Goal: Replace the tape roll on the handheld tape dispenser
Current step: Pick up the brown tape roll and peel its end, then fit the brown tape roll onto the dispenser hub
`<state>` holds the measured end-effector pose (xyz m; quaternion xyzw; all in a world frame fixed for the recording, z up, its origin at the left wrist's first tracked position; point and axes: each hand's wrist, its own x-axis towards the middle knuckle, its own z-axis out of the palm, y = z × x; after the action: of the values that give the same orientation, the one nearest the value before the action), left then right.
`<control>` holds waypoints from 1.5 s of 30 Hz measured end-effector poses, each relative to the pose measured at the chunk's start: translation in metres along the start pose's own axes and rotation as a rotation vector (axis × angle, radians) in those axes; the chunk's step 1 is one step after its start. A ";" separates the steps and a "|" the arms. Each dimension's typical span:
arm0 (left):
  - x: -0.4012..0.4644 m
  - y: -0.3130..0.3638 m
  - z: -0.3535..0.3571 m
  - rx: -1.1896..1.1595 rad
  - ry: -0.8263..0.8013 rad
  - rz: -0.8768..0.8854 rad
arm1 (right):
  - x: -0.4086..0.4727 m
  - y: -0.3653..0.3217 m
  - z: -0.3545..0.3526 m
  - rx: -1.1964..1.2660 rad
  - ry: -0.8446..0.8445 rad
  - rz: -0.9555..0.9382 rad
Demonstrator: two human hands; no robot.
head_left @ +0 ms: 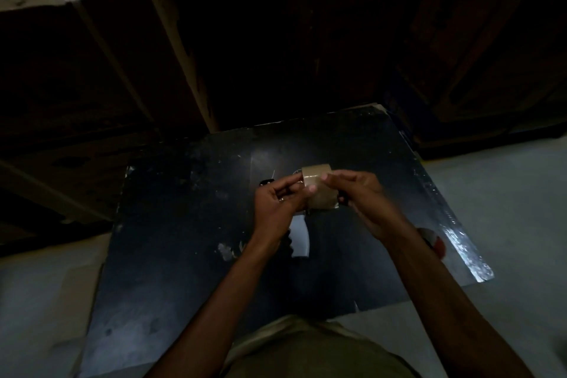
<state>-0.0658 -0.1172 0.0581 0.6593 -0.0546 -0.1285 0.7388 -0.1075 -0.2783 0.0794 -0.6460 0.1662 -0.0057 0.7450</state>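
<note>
A brown tape roll sits on the handheld tape dispenser, whose pale handle points toward me over the dark tabletop. My left hand grips the dispenser's body at the roll's left side, thumb pressed on the tape. My right hand pinches the top right of the roll with fingertips. The dispenser's front is hidden behind my hands.
A red and white object lies near the table's right edge, partly behind my right forearm. Large cardboard boxes stand behind the table on the left. The background is very dark. Pale floor shows on both sides.
</note>
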 end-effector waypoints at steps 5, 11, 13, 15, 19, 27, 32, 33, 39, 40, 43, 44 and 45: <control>0.001 -0.001 -0.003 -0.099 0.061 -0.078 | -0.002 0.008 -0.009 0.002 -0.173 -0.016; -0.001 0.002 -0.005 -0.093 0.089 -0.072 | -0.002 0.017 -0.015 -0.005 -0.251 -0.013; -0.001 0.000 -0.006 -0.062 0.085 -0.061 | -0.003 0.017 -0.011 -0.029 -0.205 -0.005; -0.002 -0.002 -0.007 -0.015 0.076 -0.056 | -0.003 0.019 -0.007 -0.036 -0.123 0.001; -0.003 -0.003 -0.006 -0.023 0.060 -0.059 | -0.005 0.021 0.003 -0.029 0.008 -0.008; -0.001 -0.007 -0.007 0.118 -0.088 0.034 | -0.003 0.027 0.023 -0.191 0.216 -0.143; 0.006 -0.011 -0.016 0.224 -0.173 0.068 | 0.003 0.031 0.015 -0.303 0.117 -0.218; 0.007 -0.010 -0.017 0.239 -0.182 0.078 | 0.004 0.032 0.012 -0.353 0.083 -0.207; 0.017 -0.004 -0.025 0.339 -0.254 0.084 | 0.013 0.028 -0.006 -0.510 -0.185 -0.212; 0.020 -0.004 -0.026 0.358 -0.251 0.085 | 0.016 0.028 -0.008 -0.569 -0.203 -0.219; 0.027 -0.008 -0.027 0.398 -0.199 0.088 | 0.024 0.035 -0.007 -0.749 -0.055 -0.308; 0.029 -0.010 -0.027 0.410 -0.169 0.107 | 0.027 0.037 -0.006 -0.791 0.010 -0.328; 0.031 -0.012 -0.028 0.423 -0.138 0.132 | 0.030 0.040 -0.007 -0.812 0.049 -0.318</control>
<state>-0.0308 -0.0996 0.0401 0.7839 -0.1739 -0.1103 0.5857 -0.0889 -0.2853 0.0326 -0.9037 0.0711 -0.0701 0.4163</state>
